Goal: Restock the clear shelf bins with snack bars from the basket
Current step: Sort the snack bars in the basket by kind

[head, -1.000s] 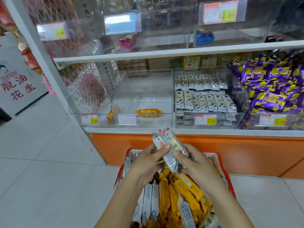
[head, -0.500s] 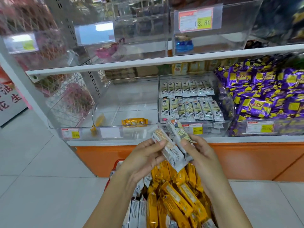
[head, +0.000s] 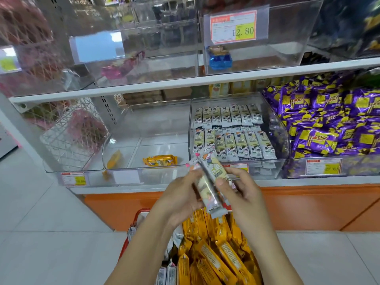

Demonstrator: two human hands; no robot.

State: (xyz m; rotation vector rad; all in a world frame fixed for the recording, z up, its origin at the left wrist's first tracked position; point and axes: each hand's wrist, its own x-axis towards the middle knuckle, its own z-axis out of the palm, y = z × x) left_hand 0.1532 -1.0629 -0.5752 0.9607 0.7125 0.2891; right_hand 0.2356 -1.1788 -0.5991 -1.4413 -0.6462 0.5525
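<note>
Bars in both hands, long axis toward shelf.

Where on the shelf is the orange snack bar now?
In the head view, the orange snack bar lies at the front of the nearly empty clear bin, left of the bin of white bars.

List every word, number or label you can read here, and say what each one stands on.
"12.80": on the yellow patch of the price tag on the upper clear bin.
Small print on that tag: too blurred to read.
Left lower price tag and right lower price tag: digits blurred, unreadable.
Grey snack bars: cartoon print, lettering unreadable.
Yellow bars in the basket: print too small.
</note>
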